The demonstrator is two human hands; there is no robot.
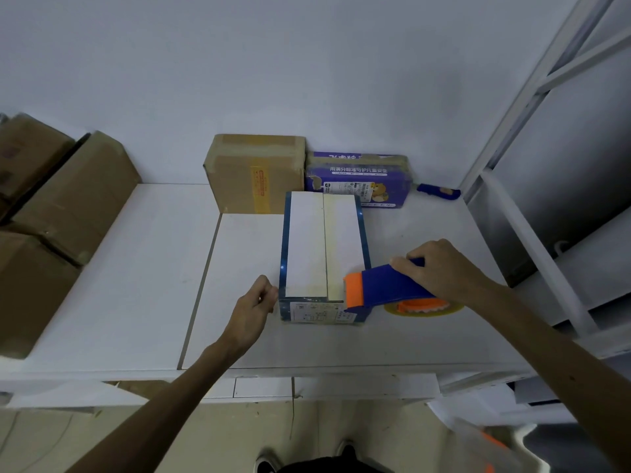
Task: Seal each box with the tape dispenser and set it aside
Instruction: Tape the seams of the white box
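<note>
White table (pixel 136 268) against a pale wall fills the view, with brown cartons (pixel 68 199) stacked at the left of the frame and a sealed brown box (pixel 239 179) and a purple pack (pixel 358 179) at the back. At the centre lies the box (pixel 307 247) I'm sealing, blue-sided with white flaps, and a strip of tape (pixel 333 247) runs along its seam from the far edge to the near one. My right hand (pixel 440 268) grips the tape dispenser (pixel 386 285), whose orange mouth sits at the box's near edge. My left hand (pixel 254 302) is loosely curled just beside the near left corner, holding nothing; I can't tell if it touches. I judge the strip nearly finished: next I need to carry the tape over the near edge, press it down the front face, tear it off cleanly, then move the box aside.
</note>
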